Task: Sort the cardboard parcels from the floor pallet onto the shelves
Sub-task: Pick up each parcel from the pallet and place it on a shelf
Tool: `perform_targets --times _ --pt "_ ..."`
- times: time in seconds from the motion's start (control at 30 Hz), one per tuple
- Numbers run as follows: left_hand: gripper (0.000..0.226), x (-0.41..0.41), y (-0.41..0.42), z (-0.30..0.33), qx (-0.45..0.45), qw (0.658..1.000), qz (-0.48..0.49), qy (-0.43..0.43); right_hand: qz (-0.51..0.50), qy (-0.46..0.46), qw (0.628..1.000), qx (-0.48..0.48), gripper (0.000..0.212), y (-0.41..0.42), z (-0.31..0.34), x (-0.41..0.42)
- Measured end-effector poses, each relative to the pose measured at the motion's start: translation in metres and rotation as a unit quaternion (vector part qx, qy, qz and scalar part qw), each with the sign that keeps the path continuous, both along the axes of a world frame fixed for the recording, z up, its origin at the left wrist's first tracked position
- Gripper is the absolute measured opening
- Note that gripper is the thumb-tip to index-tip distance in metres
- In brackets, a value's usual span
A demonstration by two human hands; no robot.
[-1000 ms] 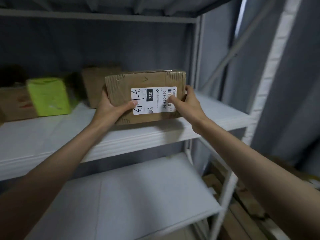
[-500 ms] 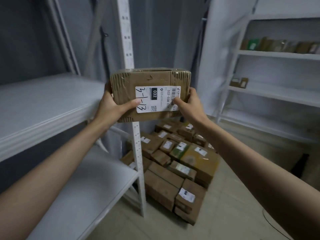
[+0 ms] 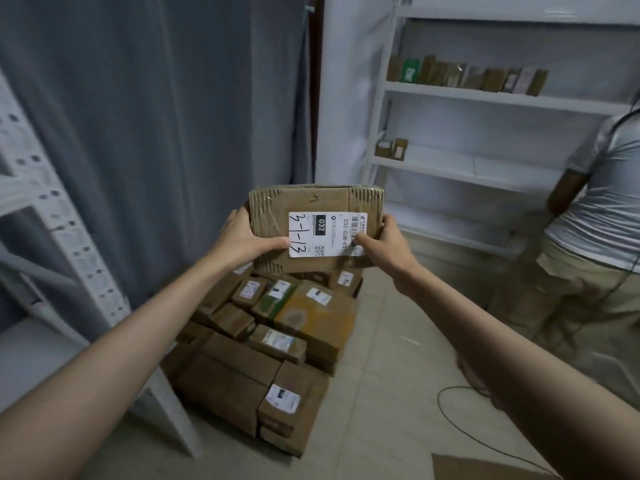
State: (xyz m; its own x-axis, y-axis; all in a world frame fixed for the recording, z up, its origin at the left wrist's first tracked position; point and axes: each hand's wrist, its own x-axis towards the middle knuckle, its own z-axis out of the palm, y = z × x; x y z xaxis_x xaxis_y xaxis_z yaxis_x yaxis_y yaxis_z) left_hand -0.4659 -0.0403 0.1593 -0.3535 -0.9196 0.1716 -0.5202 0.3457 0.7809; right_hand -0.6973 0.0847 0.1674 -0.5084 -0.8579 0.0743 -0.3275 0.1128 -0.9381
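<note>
Item: cardboard parcel (image 3: 317,230), taped, carried at chest height above the floor stack, clear of any shelf. The left hand (image 3: 244,237) is gripping its left edge, thumb lying across the front by the white label (image 3: 327,234); the right hand (image 3: 384,245) is gripping the right edge, thumb pressing the label's barcode end. Both hands are presenting the label face-on, probably so the handwritten "3-1-13" can be read for choosing a shelf.

Remaining stock: parcels on the floor pallet (image 3: 273,344) are lying below; the pallet itself is hidden beneath them.

Shelving: far shelves (image 3: 485,95) are holding small parcels, their labels too small to read; near-left rack (image 3: 52,216) is cut off.

Another person (image 3: 602,216) is standing at the right, partly out of frame.
</note>
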Motion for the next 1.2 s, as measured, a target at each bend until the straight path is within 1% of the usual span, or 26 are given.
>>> perform_targets --times 0.2,0.37,0.6,0.7,0.8,0.93,1.03,1.1,1.2 --pt "0.094 -0.097 -0.02 -0.03 0.035 0.999 -0.019 -0.024 -0.004 -0.041 0.998 0.055 0.049 -0.026 -0.04 -0.093" --pt "0.093 -0.151 -0.06 -0.051 0.066 0.997 -0.023 -0.042 -0.015 -0.041 0.996 0.084 0.046 -0.067 -0.069 -0.146" --pt "0.089 -0.237 -0.158 -0.097 0.128 0.99 -0.051 -0.035 -0.027 -0.054 0.991 0.117 0.046 -0.158 -0.115 -0.226" --pt "0.089 -0.275 -0.206 -0.121 0.16 0.986 -0.051 -0.017 -0.036 -0.075 0.987 0.139 0.042 -0.208 -0.136 -0.259" --pt "0.089 -0.304 -0.248 -0.151 0.207 0.978 -0.039 -0.007 -0.046 -0.08 0.978 0.187 0.05 -0.252 -0.163 -0.287" --pt "0.078 -0.333 -0.295 -0.195 0.259 0.965 -0.051 0.007 -0.052 -0.081 0.969 0.228 0.054 -0.298 -0.201 -0.316" --pt "0.071 -0.349 -0.317 -0.219 0.291 0.955 -0.059 -0.016 -0.054 -0.096 0.962 0.25 0.052 -0.322 -0.223 -0.333" --pt "0.071 -0.361 -0.33 -0.234 0.313 0.948 -0.044 -0.022 -0.051 -0.103 0.959 0.258 0.051 -0.34 -0.237 -0.347" --pt "0.065 -0.382 -0.348 -0.256 0.332 0.943 -0.022 -0.011 -0.043 -0.091 0.952 0.287 0.055 -0.365 -0.259 -0.371"
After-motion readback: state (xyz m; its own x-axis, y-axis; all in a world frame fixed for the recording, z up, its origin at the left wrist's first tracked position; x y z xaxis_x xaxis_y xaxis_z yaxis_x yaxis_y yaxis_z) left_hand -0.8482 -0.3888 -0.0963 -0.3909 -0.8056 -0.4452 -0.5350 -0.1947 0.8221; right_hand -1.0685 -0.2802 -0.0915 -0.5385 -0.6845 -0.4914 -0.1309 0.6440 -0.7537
